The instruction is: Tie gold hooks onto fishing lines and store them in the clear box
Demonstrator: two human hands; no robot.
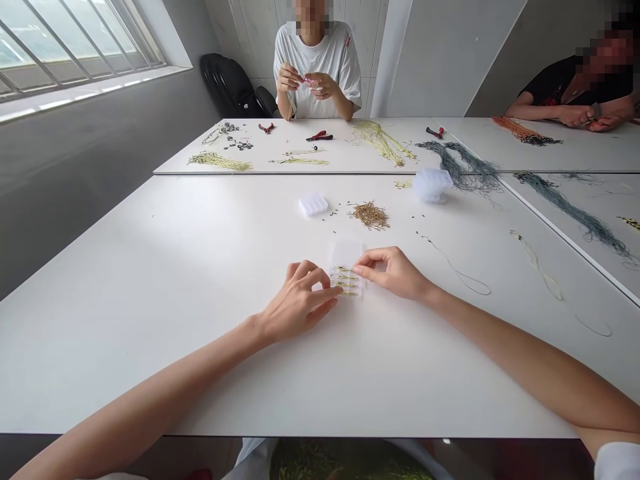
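Note:
A small clear plastic box [346, 253] lies on the white table with its lid folded back. Its compartments hold several bundles of yellow-green cord [345, 285], with what look like small metal ends. My left hand [304, 297] is at the box's left side, fingers apart, the index fingertip touching the lowest bundles. At the upper right of the compartments, my right hand [387, 270] pinches the end of the topmost cord bundle between thumb and index finger. The fingertips partly cover that end.
Beyond the box are a pile of brass-coloured metal pieces [371, 215], a clear divided box [313, 204] and stacked clear boxes [432, 185]. Loose cord loops [463, 272] lie to the right. Across the table, a person in white [318, 73] handles something small near pliers [320, 136].

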